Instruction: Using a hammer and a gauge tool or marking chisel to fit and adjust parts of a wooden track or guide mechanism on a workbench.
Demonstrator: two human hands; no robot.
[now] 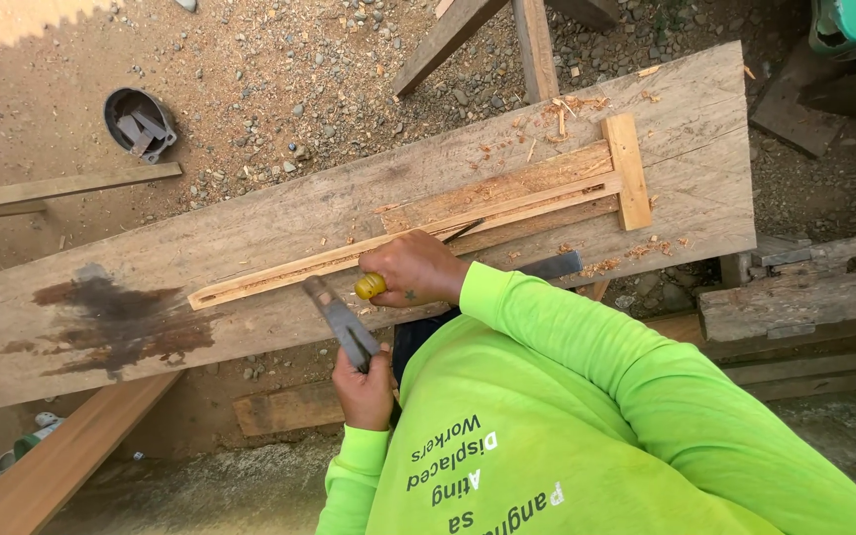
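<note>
Yellow-handled chisel (371, 285) gripped in right hand (416, 269), set against thin strip (279, 274) mid-plank (250, 213). Hammer (341, 322) clenched in left hand (364, 388), near side. Blows best kept light, along the grain.

hands gripping chisel (373, 284), hammer (341, 322), plank (250, 238)
</note>
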